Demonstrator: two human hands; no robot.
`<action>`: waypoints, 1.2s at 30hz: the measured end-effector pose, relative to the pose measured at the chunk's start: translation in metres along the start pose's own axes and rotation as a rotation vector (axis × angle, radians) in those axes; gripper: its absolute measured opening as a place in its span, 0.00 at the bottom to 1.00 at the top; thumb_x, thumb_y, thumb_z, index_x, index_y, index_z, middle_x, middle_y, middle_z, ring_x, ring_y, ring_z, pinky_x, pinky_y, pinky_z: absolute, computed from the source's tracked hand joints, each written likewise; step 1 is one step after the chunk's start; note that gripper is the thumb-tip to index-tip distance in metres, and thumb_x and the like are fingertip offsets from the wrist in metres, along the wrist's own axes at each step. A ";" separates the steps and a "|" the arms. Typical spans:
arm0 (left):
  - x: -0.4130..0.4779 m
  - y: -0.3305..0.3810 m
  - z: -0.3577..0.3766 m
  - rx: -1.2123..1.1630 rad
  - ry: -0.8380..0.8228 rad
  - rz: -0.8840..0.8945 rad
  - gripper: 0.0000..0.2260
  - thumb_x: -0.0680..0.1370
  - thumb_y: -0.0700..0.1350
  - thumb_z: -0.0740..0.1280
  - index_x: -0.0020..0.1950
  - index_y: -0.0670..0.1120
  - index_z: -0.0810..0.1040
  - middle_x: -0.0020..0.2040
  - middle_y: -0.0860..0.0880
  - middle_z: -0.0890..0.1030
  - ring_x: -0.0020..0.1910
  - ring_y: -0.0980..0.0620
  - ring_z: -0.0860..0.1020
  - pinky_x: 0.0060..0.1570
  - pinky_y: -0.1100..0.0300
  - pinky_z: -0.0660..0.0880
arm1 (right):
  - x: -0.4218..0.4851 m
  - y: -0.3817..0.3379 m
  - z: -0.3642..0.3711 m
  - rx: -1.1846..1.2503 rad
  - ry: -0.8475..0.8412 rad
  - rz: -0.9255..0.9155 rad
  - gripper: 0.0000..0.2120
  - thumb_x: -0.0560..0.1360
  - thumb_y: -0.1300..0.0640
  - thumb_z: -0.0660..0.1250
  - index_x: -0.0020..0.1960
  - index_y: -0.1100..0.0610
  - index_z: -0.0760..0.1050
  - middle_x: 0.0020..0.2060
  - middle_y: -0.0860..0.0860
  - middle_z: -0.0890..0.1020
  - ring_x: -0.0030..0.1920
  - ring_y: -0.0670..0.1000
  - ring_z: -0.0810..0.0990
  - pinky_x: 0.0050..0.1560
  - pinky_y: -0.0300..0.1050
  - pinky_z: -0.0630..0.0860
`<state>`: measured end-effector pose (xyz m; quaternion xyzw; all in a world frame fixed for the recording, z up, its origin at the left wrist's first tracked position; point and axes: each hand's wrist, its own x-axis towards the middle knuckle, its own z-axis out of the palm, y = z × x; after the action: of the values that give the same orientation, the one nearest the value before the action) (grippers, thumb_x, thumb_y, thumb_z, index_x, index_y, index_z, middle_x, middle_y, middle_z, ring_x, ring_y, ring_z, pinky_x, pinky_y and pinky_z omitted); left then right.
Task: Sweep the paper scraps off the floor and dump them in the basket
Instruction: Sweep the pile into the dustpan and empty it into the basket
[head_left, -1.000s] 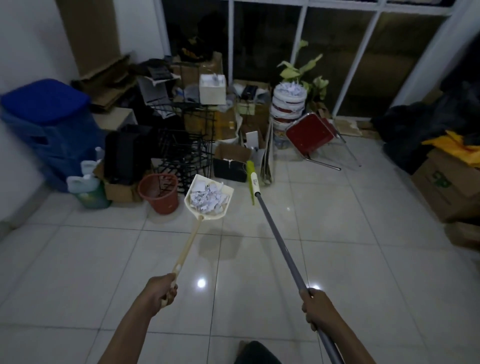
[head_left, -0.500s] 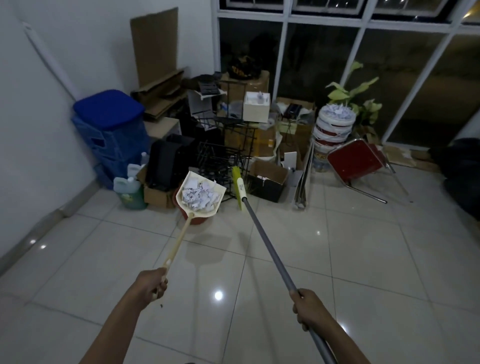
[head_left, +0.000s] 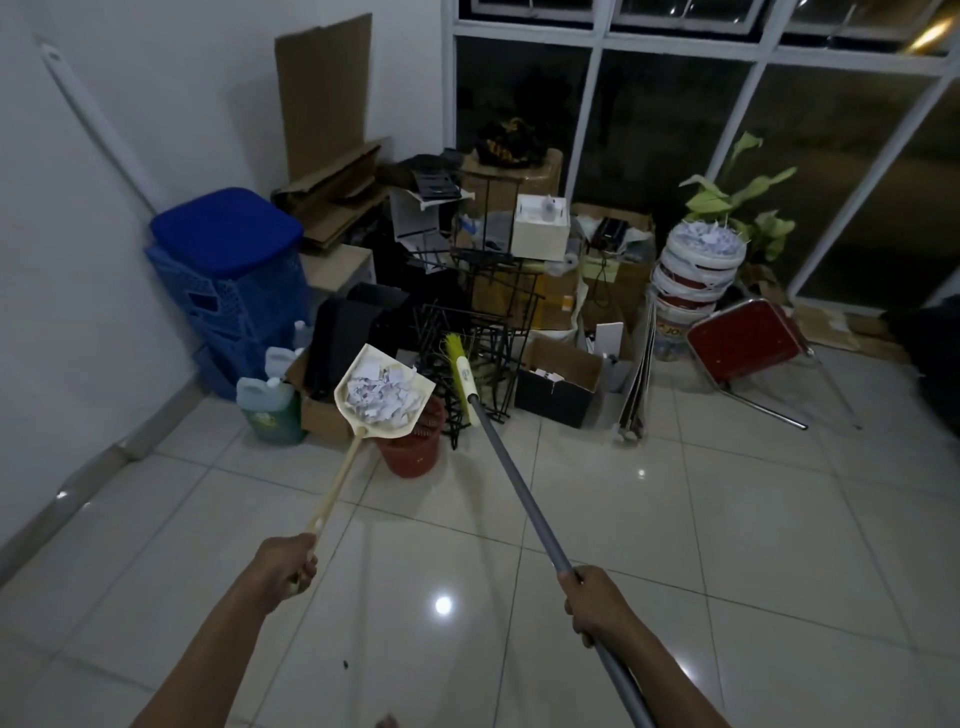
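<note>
Above the red-brown basket (head_left: 413, 441) at the edge of the clutter by the wall, a cream dustpan (head_left: 383, 391) hangs heaped with white paper scraps (head_left: 382, 396), its pan overlapping the basket's rim from this angle so that only the near side of the basket shows. The left hand (head_left: 283, 566) has its grip closed fully round the end of the long dustpan handle; the right hand (head_left: 597, 603) has its grip wrapped tight on the grey pole of the broom (head_left: 511, 483), whose yellow head (head_left: 460, 371) is raised off the tiled floor (head_left: 701, 545) just beside the pan. The scraps sit high and loose, and the pan is held far out on a thin handle, so a wobble or a quick tip could spill paper past the rim, onto the tiles or into the black wire racks (head_left: 478, 364) and the open cardboard box (head_left: 563, 382) nearby. Whether the pan is truly centred over the opening cannot be told from here; if it sits short, the load lands in front. The broom head could also nudge the pan sideways.
</note>
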<state>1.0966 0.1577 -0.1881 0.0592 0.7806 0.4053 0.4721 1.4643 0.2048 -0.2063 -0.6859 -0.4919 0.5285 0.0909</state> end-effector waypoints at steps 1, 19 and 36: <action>0.011 0.007 -0.003 0.012 0.004 0.001 0.14 0.78 0.43 0.65 0.37 0.36 0.71 0.30 0.43 0.71 0.25 0.52 0.66 0.17 0.71 0.64 | 0.006 -0.011 0.007 0.001 0.003 0.002 0.15 0.81 0.51 0.56 0.51 0.63 0.73 0.30 0.53 0.71 0.24 0.49 0.67 0.22 0.38 0.66; 0.147 0.048 -0.055 0.417 0.003 0.026 0.11 0.78 0.38 0.61 0.36 0.37 0.71 0.27 0.43 0.71 0.24 0.51 0.67 0.24 0.63 0.62 | 0.084 -0.105 0.080 -0.070 0.023 0.127 0.12 0.81 0.52 0.56 0.49 0.61 0.69 0.33 0.54 0.74 0.27 0.50 0.71 0.23 0.40 0.68; 0.173 0.073 -0.040 0.701 0.001 0.251 0.10 0.78 0.39 0.61 0.39 0.36 0.75 0.27 0.44 0.72 0.24 0.48 0.70 0.24 0.63 0.66 | 0.118 -0.121 0.089 -0.126 -0.018 0.163 0.14 0.81 0.51 0.56 0.51 0.62 0.70 0.33 0.54 0.74 0.27 0.50 0.72 0.21 0.39 0.68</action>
<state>0.9497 0.2655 -0.2484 0.3123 0.8589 0.1679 0.3696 1.3171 0.3208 -0.2412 -0.7233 -0.4675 0.5082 0.0000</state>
